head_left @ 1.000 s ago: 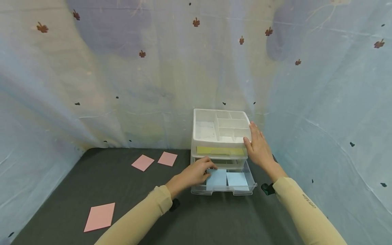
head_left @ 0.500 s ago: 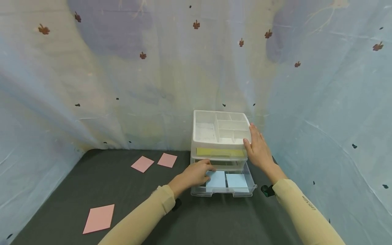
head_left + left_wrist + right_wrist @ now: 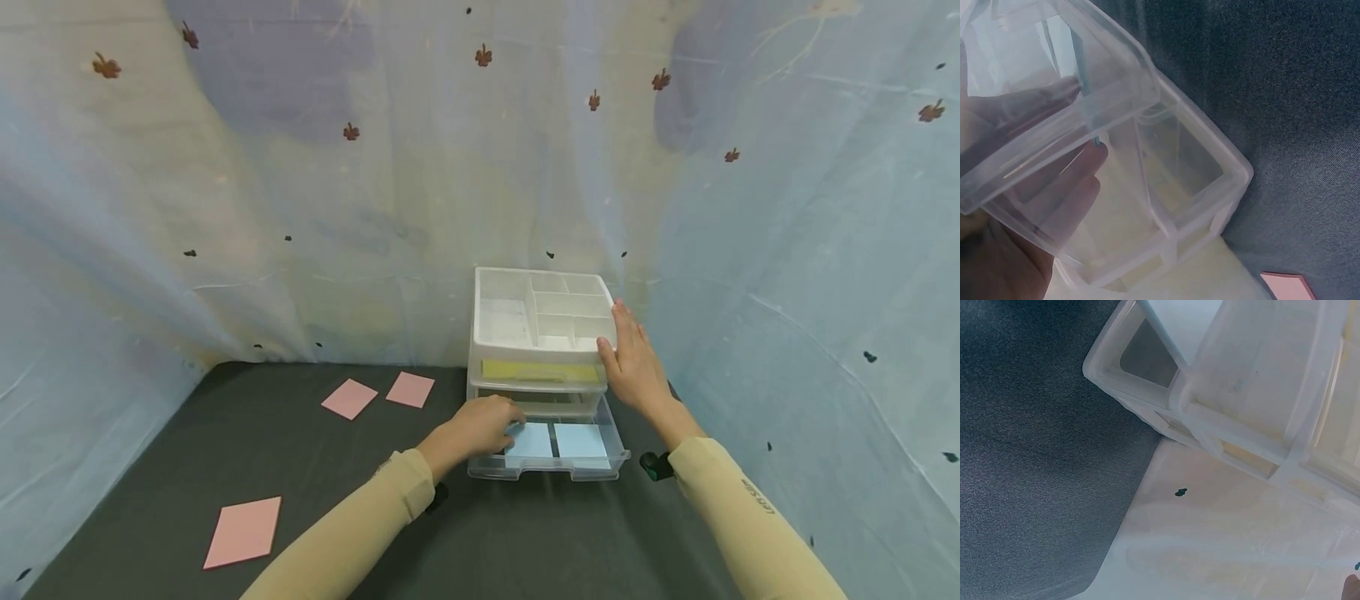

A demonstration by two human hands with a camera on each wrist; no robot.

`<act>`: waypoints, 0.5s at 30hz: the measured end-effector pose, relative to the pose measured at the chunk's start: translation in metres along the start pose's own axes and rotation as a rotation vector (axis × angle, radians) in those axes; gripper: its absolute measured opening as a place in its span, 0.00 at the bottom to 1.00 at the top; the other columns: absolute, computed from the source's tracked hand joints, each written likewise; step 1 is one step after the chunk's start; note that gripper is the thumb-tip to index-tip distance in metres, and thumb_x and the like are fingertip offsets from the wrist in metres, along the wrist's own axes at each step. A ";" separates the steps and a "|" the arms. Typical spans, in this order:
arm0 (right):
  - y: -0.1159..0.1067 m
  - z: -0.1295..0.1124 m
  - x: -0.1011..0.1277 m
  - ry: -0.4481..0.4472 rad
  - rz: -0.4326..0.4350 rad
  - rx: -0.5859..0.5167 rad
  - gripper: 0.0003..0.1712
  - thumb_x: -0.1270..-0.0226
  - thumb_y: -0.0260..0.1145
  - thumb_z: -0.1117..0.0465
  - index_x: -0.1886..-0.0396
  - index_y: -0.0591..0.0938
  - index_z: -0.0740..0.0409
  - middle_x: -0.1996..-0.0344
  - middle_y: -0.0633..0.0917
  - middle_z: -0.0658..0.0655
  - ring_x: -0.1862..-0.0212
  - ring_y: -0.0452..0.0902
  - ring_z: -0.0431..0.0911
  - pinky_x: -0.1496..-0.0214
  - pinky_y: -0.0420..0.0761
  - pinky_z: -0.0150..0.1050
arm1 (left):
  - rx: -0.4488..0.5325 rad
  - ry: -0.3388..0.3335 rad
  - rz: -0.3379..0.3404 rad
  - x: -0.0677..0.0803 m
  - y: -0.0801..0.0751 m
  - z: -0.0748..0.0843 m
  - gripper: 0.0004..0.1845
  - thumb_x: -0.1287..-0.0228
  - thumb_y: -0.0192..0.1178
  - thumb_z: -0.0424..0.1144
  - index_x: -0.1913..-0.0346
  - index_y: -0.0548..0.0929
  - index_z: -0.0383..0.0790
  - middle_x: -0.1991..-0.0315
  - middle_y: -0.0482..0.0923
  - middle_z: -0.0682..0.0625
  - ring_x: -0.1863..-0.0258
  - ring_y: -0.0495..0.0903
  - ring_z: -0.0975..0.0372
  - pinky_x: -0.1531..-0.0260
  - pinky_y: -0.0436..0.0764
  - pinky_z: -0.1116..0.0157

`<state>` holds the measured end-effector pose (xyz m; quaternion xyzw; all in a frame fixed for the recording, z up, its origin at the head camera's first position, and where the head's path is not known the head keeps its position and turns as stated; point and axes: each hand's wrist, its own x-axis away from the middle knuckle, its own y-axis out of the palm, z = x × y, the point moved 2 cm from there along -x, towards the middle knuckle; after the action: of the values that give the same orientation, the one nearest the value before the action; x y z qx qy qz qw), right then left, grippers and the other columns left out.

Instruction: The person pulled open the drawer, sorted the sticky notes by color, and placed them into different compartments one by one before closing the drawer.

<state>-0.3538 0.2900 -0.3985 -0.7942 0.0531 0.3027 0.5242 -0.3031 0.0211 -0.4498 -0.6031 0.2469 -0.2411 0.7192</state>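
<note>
Landmark: the white drawer unit (image 3: 542, 350) at the back of the dark mat (image 3: 300, 467), against the draped cloth (image 3: 300, 208).

Far left of the unit, near the mat's front edge: one pink sheet (image 3: 243, 531). Nearer the unit, toward the back on its left: two more pink sheets (image 3: 349, 398) and (image 3: 410, 389), lying flat, apart from each other.

My left hand (image 3: 480, 427) is at the left front corner of the unit, over the pulled-out bottom drawer (image 3: 551, 454). Fingers curled down into the drawer, tips on the left blue sheet (image 3: 529, 440). The left wrist view shows my fingers (image 3: 1066, 187) through the clear drawer wall; a thin blue edge sits at the fingertips. I cannot tell whether I pinch the sheet or only touch it.

Inside the same drawer, just right of that sheet: a second blue sheet (image 3: 581, 440), flat. Above, the top drawer shows a yellow sheet (image 3: 540, 371) through its front.

My right hand (image 3: 633, 362) lies against the right side of the unit, fingers straight, thumb at the front corner of the divided top tray (image 3: 540, 312). It presses flat and grips nothing.
</note>
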 end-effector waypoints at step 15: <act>-0.001 0.000 0.000 -0.004 0.010 0.005 0.39 0.14 0.45 0.50 0.18 0.51 0.70 0.18 0.53 0.68 0.18 0.47 0.64 0.20 0.49 0.64 | 0.003 0.048 0.061 0.001 -0.003 0.000 0.16 0.30 0.70 0.41 0.42 0.89 0.44 0.48 0.88 0.51 0.53 0.87 0.60 0.59 0.86 0.63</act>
<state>-0.3534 0.2900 -0.3978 -0.7919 0.0570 0.3068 0.5249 -0.3023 0.0204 -0.4466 -0.5882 0.2820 -0.2340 0.7209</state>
